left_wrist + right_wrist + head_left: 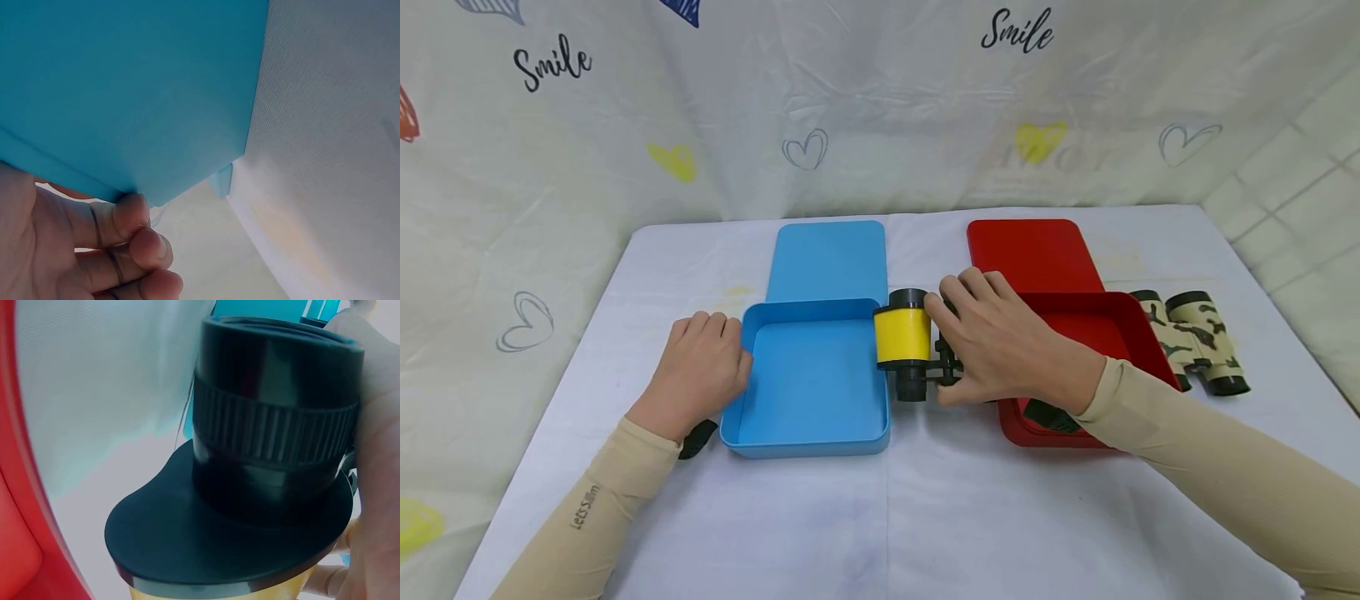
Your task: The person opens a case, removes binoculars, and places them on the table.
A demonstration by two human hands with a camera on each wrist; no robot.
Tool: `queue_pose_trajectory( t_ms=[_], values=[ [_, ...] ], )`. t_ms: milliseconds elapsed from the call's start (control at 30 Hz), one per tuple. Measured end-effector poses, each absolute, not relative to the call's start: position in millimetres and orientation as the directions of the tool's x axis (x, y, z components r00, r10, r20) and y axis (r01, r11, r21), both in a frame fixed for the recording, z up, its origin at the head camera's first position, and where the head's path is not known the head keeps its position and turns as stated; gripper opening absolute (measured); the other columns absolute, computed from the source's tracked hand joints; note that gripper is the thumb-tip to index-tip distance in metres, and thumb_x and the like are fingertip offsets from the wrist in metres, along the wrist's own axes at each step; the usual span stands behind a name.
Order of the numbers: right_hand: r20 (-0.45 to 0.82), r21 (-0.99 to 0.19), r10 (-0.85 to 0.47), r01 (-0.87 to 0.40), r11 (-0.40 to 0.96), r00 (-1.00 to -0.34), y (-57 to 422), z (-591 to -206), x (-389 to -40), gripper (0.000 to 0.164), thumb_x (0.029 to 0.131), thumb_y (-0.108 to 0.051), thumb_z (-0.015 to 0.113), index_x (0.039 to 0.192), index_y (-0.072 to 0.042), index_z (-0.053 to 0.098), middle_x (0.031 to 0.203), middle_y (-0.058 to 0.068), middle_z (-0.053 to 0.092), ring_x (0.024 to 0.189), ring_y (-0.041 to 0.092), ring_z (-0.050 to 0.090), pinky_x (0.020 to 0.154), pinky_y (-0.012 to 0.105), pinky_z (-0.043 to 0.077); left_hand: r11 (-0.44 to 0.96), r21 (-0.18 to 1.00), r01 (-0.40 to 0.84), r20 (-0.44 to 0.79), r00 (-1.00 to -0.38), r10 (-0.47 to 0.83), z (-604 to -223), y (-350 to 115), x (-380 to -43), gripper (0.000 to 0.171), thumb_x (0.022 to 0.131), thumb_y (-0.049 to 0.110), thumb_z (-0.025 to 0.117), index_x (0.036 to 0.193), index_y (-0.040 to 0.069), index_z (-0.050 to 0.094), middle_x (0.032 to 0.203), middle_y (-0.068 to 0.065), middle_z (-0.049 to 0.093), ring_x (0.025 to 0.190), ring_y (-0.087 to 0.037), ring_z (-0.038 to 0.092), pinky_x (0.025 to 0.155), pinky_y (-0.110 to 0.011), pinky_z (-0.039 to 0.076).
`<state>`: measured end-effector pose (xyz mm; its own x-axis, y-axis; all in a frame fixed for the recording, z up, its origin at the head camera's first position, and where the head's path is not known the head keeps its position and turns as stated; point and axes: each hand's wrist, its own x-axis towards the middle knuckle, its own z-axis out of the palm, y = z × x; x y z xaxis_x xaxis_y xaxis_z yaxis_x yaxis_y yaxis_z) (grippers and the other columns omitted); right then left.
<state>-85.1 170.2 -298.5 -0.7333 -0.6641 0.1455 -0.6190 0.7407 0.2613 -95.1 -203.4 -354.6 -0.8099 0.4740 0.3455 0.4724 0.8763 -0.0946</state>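
Observation:
In the head view my right hand (1000, 342) grips yellow and black binoculars (904, 335) from above, between the two boxes and level with the blue box's right rim. The palm hides much of their right half. A black eyepiece (275, 406) fills the middle of the right wrist view. My left hand (702, 371) is at the left rim of the open blue box (812, 450); its curled fingers (134, 219) pinch the rim from outside in the left wrist view. The inside of the blue box shows only its bare floor.
A blue lid (827, 260) lies behind the blue box. To the right stands a red box (1138, 333), partly under my right forearm, with a red lid (1030, 254) behind it. Camouflage binoculars (1206, 337) lie at its right side. A white cloth (850, 525) covers the table.

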Motion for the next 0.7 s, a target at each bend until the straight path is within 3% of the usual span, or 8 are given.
queue_pose_trajectory(
  t_ms=[700],
  values=[
    [0.148, 0.26, -0.665, -0.62, 0.74, -0.732, 176.2, -303.4, -84.7, 0.086, 0.066, -0.069, 0.071, 0.124, -0.007, 0.053, 0.112, 0.015, 0.056, 0.104, 0.03, 0.05, 0.085, 0.044, 0.046, 0.869, -0.086, 0.488, 0.254, -0.832, 0.493, -350.3, -205.9, -98.1, 0.02, 0.094, 0.01, 0.048, 0.076, 0.002, 0.048, 0.07, -0.011, 0.044, 0.073, -0.03, 0.047, 0.077, -0.048, 0.045]
  ],
)
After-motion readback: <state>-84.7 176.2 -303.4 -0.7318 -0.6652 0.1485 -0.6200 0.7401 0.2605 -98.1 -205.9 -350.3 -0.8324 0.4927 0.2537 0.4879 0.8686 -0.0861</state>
